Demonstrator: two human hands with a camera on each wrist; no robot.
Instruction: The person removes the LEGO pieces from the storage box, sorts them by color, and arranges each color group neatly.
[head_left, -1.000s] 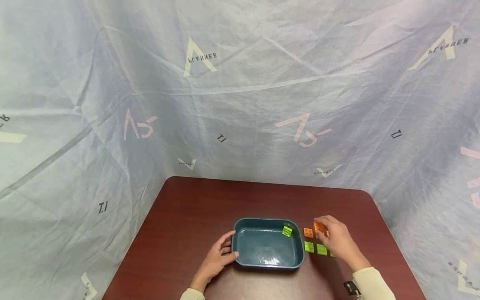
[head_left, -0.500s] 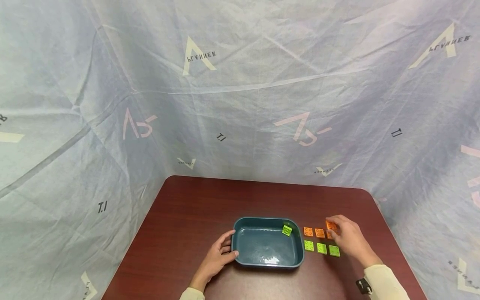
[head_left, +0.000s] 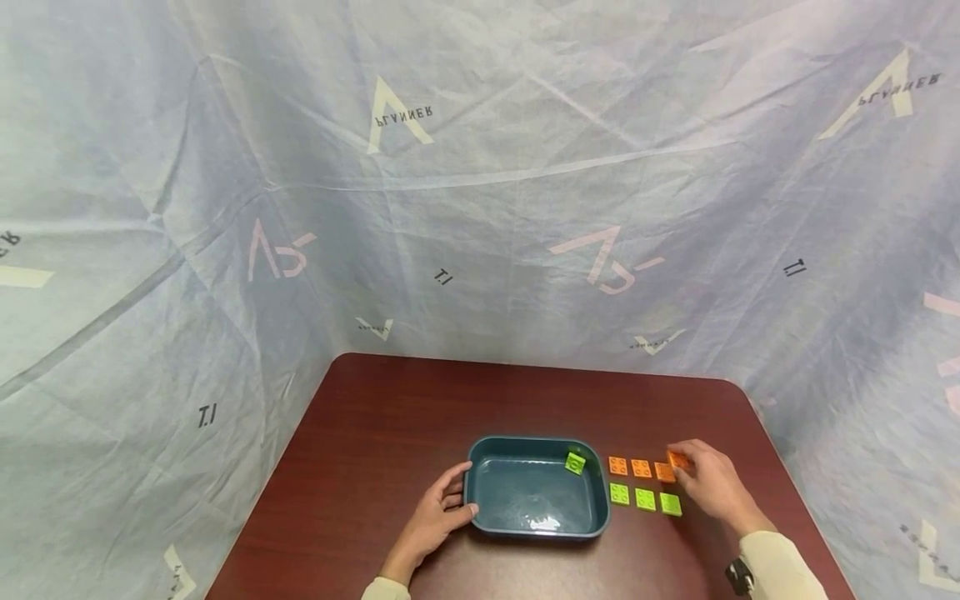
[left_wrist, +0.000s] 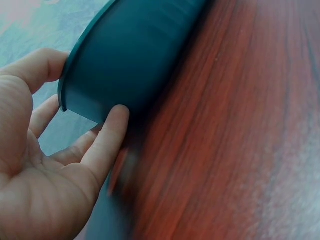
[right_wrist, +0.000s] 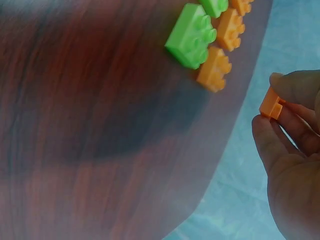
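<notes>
My left hand (head_left: 435,517) holds the left end of a dark teal baking dish (head_left: 536,534), with fingertips spread along its rim and wall. In the left wrist view the fingers meet the outer side of the dish (left_wrist: 135,55). One green toy brick (head_left: 575,463) lies inside at the dish's far right. To the right, my right hand (head_left: 716,485) pinches an orange toy brick (right_wrist: 270,104) between thumb and fingers, raised over the table near the end of two rows. Orange bricks (head_left: 641,468) form the far row, and green bricks (head_left: 645,499) the near row.
The dark red wooden table (head_left: 390,417) has rounded far corners. Pale printed fabric (head_left: 480,208) hangs behind it and along both sides. The brick rows begin close beside the dish's right wall.
My right hand has moved right along the orange row with the orange brick, uncovering the row's third orange brick and third green brick. My left hand and the dish have stayed put.
</notes>
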